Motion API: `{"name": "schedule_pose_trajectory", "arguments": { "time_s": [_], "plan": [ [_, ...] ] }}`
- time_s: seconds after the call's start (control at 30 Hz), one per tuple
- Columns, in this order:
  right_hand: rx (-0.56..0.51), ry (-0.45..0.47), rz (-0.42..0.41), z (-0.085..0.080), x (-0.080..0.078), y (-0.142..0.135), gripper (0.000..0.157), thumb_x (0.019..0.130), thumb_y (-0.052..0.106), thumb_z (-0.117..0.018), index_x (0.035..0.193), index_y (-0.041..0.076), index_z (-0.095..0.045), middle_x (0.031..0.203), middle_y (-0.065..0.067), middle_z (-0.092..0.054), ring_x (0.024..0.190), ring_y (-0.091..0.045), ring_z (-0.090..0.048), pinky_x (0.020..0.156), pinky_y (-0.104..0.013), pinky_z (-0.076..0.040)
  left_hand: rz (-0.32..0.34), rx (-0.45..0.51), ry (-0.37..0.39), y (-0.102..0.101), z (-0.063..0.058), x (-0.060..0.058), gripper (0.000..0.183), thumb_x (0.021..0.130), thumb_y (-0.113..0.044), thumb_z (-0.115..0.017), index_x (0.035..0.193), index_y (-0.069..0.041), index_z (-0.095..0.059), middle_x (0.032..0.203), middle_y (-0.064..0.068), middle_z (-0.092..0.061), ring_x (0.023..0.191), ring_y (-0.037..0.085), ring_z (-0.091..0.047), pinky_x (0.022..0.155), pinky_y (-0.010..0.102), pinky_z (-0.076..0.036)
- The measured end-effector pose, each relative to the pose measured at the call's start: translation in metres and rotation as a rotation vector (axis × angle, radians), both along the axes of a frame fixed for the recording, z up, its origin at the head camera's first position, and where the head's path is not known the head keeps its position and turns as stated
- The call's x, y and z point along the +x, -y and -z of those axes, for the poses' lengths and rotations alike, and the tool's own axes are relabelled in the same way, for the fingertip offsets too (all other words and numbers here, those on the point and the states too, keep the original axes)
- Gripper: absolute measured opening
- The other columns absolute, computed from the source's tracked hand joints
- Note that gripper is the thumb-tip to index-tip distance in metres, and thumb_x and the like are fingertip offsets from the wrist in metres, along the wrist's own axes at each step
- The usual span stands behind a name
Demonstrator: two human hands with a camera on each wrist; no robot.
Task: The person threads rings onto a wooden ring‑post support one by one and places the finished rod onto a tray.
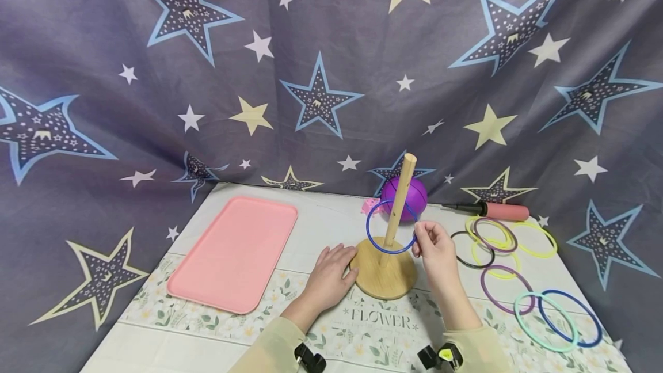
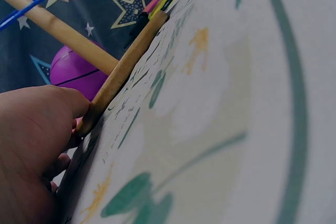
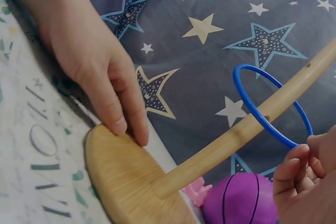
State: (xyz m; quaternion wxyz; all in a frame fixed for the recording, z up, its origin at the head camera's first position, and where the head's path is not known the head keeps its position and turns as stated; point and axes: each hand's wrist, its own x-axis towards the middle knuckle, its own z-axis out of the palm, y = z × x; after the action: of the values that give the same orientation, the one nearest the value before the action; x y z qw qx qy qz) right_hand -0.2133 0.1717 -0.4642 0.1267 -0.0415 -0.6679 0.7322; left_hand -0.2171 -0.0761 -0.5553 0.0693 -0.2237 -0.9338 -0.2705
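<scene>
A wooden stand has a round base (image 1: 385, 285) and an upright post (image 1: 401, 197). My right hand (image 1: 436, 249) pinches a blue ring (image 1: 368, 227) by its right side between thumb and fingers. In the right wrist view the blue ring (image 3: 237, 85) encircles the post, tilted, partway up and well above the base. My left hand (image 1: 331, 276) rests at the left edge of the base, fingers extended, and the thumb touches the rim in the left wrist view. Behind the post sits a purple ball (image 1: 414, 197), with a small pink object (image 1: 369, 206) beside it.
Several loose rings lie at the right, among them a mint ring (image 1: 517, 311), another blue ring (image 1: 595, 318) and a black ring (image 1: 468, 266). A red-and-black hand pump (image 1: 505, 212) lies behind them. At the left is a pink tray (image 1: 235, 252). A star-patterned curtain (image 1: 290, 33) hangs behind the table.
</scene>
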Motion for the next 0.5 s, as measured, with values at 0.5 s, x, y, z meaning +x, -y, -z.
{"name": "schedule_pose_trajectory", "arguments": {
  "time_s": [0.5],
  "plan": [
    [0.092,0.102,-0.061,0.027,0.0,-0.005,0.021,0.115,0.013,-0.06,0.118,-0.008,-0.06,0.08,-0.003,-0.055,0.065,-0.01,-0.054,0.058,-0.02,-0.049,0.0,-0.013,-0.006,0.0,0.001,0.0,0.053,0.112,-0.028,-0.063,0.159,-0.004,-0.058,0.161,0.013,-0.059,0.157,0.037,-0.045,0.133,0.06,-0.024]
  ]
}}
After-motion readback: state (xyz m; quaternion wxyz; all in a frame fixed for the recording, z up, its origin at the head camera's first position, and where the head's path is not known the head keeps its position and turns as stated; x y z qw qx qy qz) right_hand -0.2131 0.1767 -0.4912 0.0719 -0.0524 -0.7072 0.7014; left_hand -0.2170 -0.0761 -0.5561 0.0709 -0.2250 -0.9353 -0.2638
